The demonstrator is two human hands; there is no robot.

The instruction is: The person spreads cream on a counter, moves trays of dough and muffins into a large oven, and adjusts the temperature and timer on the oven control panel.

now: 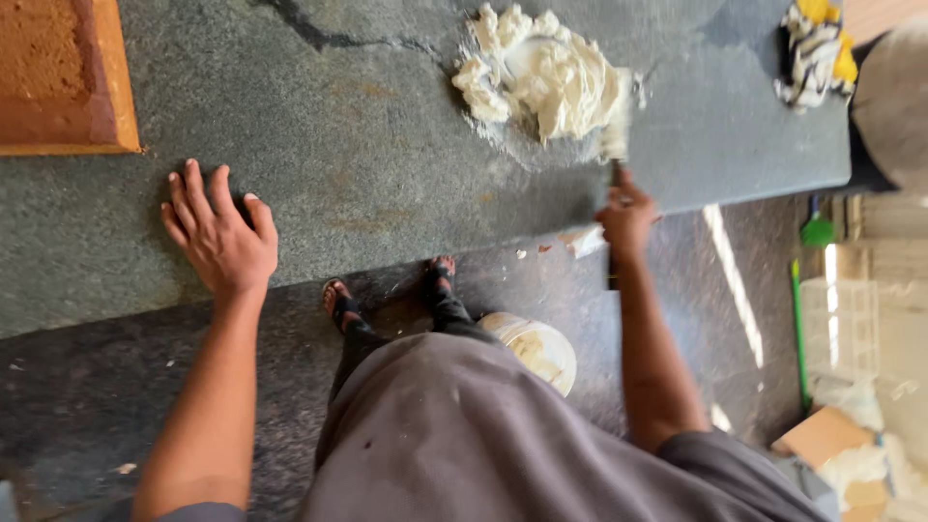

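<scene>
From the head camera, looking straight down, one dark stone surface (387, 135) fills the upper half of the view, and two hands work at its near edge. The left hand (220, 237) lies flat on the stone with its fingers spread, palm down, holding nothing. The right hand (626, 215) is closed around the handle of one scraper (616, 135), whose pale, blurred blade reaches up onto the surface and touches the lower right side of the one heap of dough (541, 77). That heap, creamy white and ragged, sits on the far part of the surface, right of centre, with a dusting of flour around it. One orange block (63, 77) lies at the top left corner, well apart from the dough. One yellow and white cloth (817, 48) rests near the right end. Below the edge, the floor (97, 387) is dark and speckled, with two feet in sandals (387, 295) on it and one round pale bowl (541, 350) beside them. One green broom (807, 290) stands at the right.
</scene>
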